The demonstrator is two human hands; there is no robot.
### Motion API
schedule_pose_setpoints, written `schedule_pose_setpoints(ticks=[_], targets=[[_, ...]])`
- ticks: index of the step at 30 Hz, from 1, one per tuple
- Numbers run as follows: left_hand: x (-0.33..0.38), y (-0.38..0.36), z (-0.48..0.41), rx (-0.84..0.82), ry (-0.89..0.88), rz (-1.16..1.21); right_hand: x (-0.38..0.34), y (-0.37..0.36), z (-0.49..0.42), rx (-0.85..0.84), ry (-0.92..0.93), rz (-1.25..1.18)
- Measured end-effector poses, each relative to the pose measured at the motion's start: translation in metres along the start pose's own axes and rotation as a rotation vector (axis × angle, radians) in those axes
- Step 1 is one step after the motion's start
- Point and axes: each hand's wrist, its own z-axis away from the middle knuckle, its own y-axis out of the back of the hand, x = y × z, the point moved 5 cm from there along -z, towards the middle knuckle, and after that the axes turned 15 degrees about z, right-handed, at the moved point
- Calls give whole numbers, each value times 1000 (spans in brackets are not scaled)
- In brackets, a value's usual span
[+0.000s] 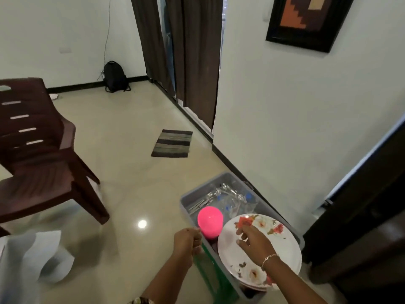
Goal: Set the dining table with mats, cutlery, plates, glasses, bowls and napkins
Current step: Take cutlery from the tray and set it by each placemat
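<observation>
Grey plastic forms the bin that stands on the glossy tiled floor against the right-hand wall, and most of what I need for the setting lies in it. At its far end is a heap of cutlery, forks and spoons together, with clear glasses just to the right of them. A bright pink bowl sits upside down on the left side of the bin, nearer to me. A stack of white plates with a red flower print fills the near end and overhangs the rim.

My right hand lies on the face of the top plate. Its fingers are released, loosely bent, with the tips resting on the plate, and there is a thin bracelet at the wrist. My left hand is at the bin's near-left rim, just beside the pink bowl, with its fingers clenched. I cannot tell what they grasp. A green see-through piece hangs right below that hand along the bin's wall, too blurred to name.

To the far left stands a dark brown plastic chair. A striped rug lies in the middle of the floor before brown curtains, and a black backpack leans against the far wall.
</observation>
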Motion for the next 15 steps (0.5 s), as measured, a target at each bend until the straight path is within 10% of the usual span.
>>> schedule_pose_setpoints(ticks=[7, 15], targets=[[38, -34, -82, 38, -188, -249, 12, 1, -78, -49, 59, 39], [55, -70, -235, -95, -226, -1185, 8, -7, -167, -155, 20, -1]])
